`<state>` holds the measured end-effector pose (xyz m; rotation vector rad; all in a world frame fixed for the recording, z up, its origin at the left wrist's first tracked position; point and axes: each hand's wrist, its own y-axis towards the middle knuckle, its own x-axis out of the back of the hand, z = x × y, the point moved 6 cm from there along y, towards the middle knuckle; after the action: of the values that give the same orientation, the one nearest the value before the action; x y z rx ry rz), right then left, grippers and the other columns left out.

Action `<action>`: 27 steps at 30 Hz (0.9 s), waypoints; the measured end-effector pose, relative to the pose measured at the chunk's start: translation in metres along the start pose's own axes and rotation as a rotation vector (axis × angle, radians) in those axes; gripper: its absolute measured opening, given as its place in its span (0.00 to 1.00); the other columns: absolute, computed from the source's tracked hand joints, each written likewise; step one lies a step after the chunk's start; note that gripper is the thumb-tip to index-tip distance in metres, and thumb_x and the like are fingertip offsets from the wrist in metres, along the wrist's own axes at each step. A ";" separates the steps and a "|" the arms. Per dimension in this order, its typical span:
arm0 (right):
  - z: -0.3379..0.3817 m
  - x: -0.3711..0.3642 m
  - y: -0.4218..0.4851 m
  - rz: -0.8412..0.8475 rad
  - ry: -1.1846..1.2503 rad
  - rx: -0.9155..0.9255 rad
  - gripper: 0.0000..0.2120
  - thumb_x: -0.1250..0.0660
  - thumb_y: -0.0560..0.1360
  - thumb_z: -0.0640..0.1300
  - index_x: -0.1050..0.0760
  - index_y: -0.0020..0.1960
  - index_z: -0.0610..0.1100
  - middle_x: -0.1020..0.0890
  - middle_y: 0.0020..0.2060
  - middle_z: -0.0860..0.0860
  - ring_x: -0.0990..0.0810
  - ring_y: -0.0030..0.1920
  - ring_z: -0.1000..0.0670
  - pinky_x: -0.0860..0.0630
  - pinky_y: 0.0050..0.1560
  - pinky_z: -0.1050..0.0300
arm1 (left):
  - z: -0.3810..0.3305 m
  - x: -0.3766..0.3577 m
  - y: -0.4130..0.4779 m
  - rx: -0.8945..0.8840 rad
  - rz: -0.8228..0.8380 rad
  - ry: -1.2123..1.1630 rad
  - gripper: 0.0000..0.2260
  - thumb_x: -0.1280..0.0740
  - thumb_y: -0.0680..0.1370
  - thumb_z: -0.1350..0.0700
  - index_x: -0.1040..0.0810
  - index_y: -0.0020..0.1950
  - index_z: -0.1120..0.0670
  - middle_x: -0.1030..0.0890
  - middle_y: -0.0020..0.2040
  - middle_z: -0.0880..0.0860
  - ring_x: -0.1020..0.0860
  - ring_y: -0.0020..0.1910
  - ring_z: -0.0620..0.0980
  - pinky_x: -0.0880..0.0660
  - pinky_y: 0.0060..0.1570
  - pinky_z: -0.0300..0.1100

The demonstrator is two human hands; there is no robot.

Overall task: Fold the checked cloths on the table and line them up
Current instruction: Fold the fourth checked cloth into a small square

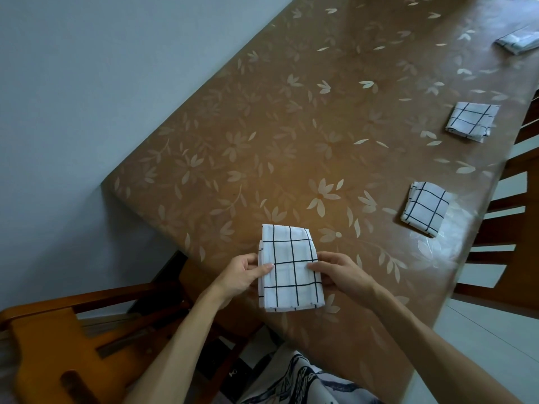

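Looks like we're mid-fold on the checked cloth (288, 269) lying at the near end of the worktop (291, 126): the left hand (243, 275) and right hand (339, 272) each have their grip pinching a side edge, thumbs on top. Next move is probably one more fold in half to match the others, then sliding it into the row. I count four cloths: this one, two folded squares (425, 208) (472, 121) along the right edge, and what seems to be a fourth (517, 42) at the blurry far corner.
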<state>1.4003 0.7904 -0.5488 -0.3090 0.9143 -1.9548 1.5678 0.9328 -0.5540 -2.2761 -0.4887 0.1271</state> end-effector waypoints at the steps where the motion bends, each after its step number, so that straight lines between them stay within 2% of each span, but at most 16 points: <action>1: 0.000 0.000 0.000 -0.004 0.005 -0.003 0.10 0.37 0.81 0.42 0.21 0.60 0.47 0.14 0.50 0.47 0.14 0.50 0.46 0.18 0.52 0.46 | -0.001 0.000 -0.001 -0.003 0.020 -0.006 0.14 0.29 0.78 0.52 0.21 0.62 0.53 0.14 0.55 0.49 0.16 0.55 0.48 0.22 0.61 0.54; 6: -0.006 -0.001 0.003 0.045 0.143 -0.009 0.14 0.38 0.80 0.37 0.20 0.61 0.46 0.15 0.53 0.42 0.16 0.51 0.39 0.19 0.52 0.44 | -0.009 0.000 -0.005 -0.089 0.068 -0.104 0.15 0.30 0.78 0.58 0.22 0.65 0.53 0.15 0.58 0.52 0.17 0.58 0.51 0.21 0.59 0.50; 9: -0.006 -0.004 0.005 0.034 0.286 -0.006 0.14 0.41 0.79 0.33 0.17 0.54 0.41 0.16 0.48 0.39 0.19 0.42 0.41 0.19 0.41 0.50 | -0.011 0.000 -0.008 -0.082 0.024 -0.220 0.08 0.35 0.81 0.63 0.17 0.54 0.56 0.14 0.53 0.55 0.16 0.52 0.56 0.19 0.48 0.48; 10: -0.005 -0.005 0.005 0.028 0.310 -0.003 0.14 0.43 0.79 0.33 0.17 0.50 0.39 0.17 0.44 0.39 0.20 0.39 0.43 0.19 0.36 0.53 | -0.012 0.002 -0.009 -0.085 0.007 -0.197 0.12 0.39 0.82 0.64 0.16 0.48 0.56 0.15 0.51 0.56 0.17 0.50 0.56 0.19 0.43 0.47; 12: -0.003 -0.007 0.003 0.042 0.302 -0.001 0.16 0.46 0.79 0.37 0.20 0.45 0.39 0.20 0.42 0.40 0.21 0.38 0.44 0.22 0.32 0.55 | -0.013 0.002 -0.010 -0.094 0.000 -0.147 0.18 0.43 0.83 0.64 0.17 0.41 0.56 0.16 0.48 0.55 0.19 0.49 0.55 0.21 0.38 0.44; 15: -0.004 -0.005 0.003 0.032 0.192 -0.018 0.21 0.49 0.81 0.48 0.22 0.42 0.40 0.20 0.43 0.39 0.21 0.42 0.41 0.23 0.35 0.53 | -0.014 0.003 -0.012 -0.110 -0.004 -0.085 0.17 0.42 0.82 0.59 0.16 0.41 0.55 0.16 0.47 0.53 0.20 0.48 0.53 0.24 0.38 0.41; 17: -0.002 -0.002 0.004 -0.004 0.059 0.004 0.16 0.40 0.80 0.53 0.21 0.47 0.42 0.19 0.45 0.41 0.20 0.44 0.41 0.21 0.40 0.49 | -0.017 0.004 -0.014 -0.163 -0.023 0.000 0.13 0.37 0.80 0.51 0.15 0.43 0.54 0.16 0.46 0.51 0.20 0.48 0.50 0.24 0.45 0.42; 18: -0.002 -0.001 0.005 -0.024 -0.018 0.022 0.11 0.34 0.78 0.51 0.21 0.52 0.44 0.18 0.48 0.43 0.18 0.45 0.42 0.19 0.44 0.48 | -0.017 0.006 -0.013 -0.200 -0.051 0.052 0.09 0.32 0.78 0.50 0.15 0.45 0.53 0.15 0.46 0.50 0.19 0.49 0.48 0.23 0.49 0.44; 19: -0.001 0.000 0.005 -0.044 -0.090 0.039 0.11 0.31 0.77 0.49 0.23 0.57 0.48 0.17 0.50 0.45 0.16 0.46 0.44 0.18 0.46 0.48 | -0.017 0.006 -0.014 -0.224 -0.058 0.077 0.06 0.27 0.76 0.51 0.16 0.48 0.52 0.15 0.48 0.51 0.17 0.50 0.47 0.21 0.51 0.47; 21: 0.003 -0.002 0.003 -0.074 -0.170 0.086 0.17 0.30 0.77 0.45 0.28 0.65 0.51 0.16 0.51 0.47 0.15 0.47 0.47 0.17 0.47 0.51 | -0.017 0.003 -0.015 -0.225 -0.021 0.108 0.19 0.20 0.69 0.51 0.20 0.58 0.45 0.16 0.53 0.53 0.16 0.53 0.52 0.17 0.49 0.52; 23: 0.010 -0.007 0.001 -0.085 -0.232 0.166 0.20 0.32 0.78 0.42 0.30 0.68 0.50 0.16 0.51 0.48 0.16 0.49 0.49 0.17 0.49 0.52 | -0.018 0.002 -0.017 -0.179 0.017 0.146 0.30 0.18 0.64 0.48 0.25 0.63 0.40 0.17 0.56 0.54 0.17 0.54 0.55 0.16 0.48 0.52; 25: 0.017 -0.013 0.000 -0.102 -0.323 0.233 0.20 0.33 0.78 0.41 0.29 0.69 0.51 0.18 0.52 0.51 0.17 0.51 0.52 0.18 0.53 0.50 | -0.022 0.000 -0.021 -0.144 0.088 0.241 0.29 0.18 0.64 0.49 0.24 0.63 0.42 0.17 0.56 0.52 0.17 0.55 0.52 0.17 0.49 0.51; 27: 0.023 -0.022 -0.002 -0.079 -0.386 0.284 0.19 0.34 0.79 0.40 0.29 0.68 0.53 0.19 0.53 0.51 0.18 0.53 0.53 0.19 0.54 0.49 | -0.028 -0.004 -0.026 -0.127 0.168 0.364 0.22 0.20 0.68 0.49 0.20 0.59 0.48 0.16 0.53 0.49 0.16 0.53 0.48 0.17 0.51 0.52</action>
<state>1.4231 0.7982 -0.5282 -0.5395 0.3757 -1.9728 1.5632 0.9283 -0.5166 -2.3910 -0.1176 -0.2387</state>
